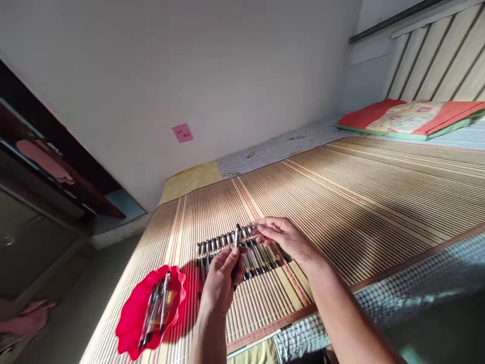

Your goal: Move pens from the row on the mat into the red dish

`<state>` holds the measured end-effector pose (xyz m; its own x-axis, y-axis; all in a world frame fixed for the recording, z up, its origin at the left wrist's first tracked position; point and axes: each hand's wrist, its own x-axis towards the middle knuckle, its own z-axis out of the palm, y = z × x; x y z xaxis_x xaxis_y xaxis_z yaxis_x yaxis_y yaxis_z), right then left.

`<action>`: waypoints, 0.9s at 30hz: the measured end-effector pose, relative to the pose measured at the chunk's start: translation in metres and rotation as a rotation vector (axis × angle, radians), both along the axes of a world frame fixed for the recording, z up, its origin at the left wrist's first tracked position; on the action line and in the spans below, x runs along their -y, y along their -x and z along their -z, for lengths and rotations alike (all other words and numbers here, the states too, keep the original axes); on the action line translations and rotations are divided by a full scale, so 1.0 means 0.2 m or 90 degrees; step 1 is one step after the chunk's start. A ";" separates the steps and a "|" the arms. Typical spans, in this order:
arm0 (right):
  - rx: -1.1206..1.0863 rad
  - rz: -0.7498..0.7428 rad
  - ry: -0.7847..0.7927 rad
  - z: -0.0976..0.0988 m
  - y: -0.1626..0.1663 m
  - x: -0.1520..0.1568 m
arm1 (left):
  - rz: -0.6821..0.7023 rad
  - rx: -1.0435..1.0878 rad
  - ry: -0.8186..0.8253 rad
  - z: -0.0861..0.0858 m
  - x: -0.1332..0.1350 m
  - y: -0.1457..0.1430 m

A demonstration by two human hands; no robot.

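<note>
My left hand (225, 270) is closed around a capped pen (237, 235) with a dark top, held upright above the mat. To the right of it, my right hand (275, 232) has its fingers loosely bent and apart, with nothing visible in them. Beneath both hands lies a row of pens (259, 258) side by side, partly hidden by my left hand. A row of short dark pen caps (215, 244) runs along their far side. At the left, a red scalloped plate (131, 313) holds several pens (155, 308).
Under everything is a striped bamboo mat (322, 187) on a bed. A folded red and floral quilt (409, 119) lies at the far right. A pink note (182, 133) sticks to the wall (227, 76). The bed's edge drops to the floor (109, 273) at left.
</note>
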<state>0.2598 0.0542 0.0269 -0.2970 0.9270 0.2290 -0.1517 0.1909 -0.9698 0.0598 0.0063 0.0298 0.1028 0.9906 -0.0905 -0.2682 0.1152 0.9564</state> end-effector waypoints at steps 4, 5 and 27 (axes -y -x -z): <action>-0.022 -0.027 0.017 -0.02 0.03 0.01 | 0.063 0.004 -0.011 0.02 -0.04 -0.12; -0.027 -0.018 0.024 -0.02 0.03 0.01 | 0.066 0.004 -0.014 0.03 -0.04 -0.14; 0.040 0.429 0.082 0.21 -0.38 -0.23 | -0.086 0.156 0.044 0.12 -0.05 0.06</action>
<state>0.3362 0.1011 -0.0150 0.3447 0.9327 0.1060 0.0176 0.1065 -0.9942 0.0480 0.0159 0.0049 -0.0024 0.9892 -0.1466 -0.5074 0.1251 0.8526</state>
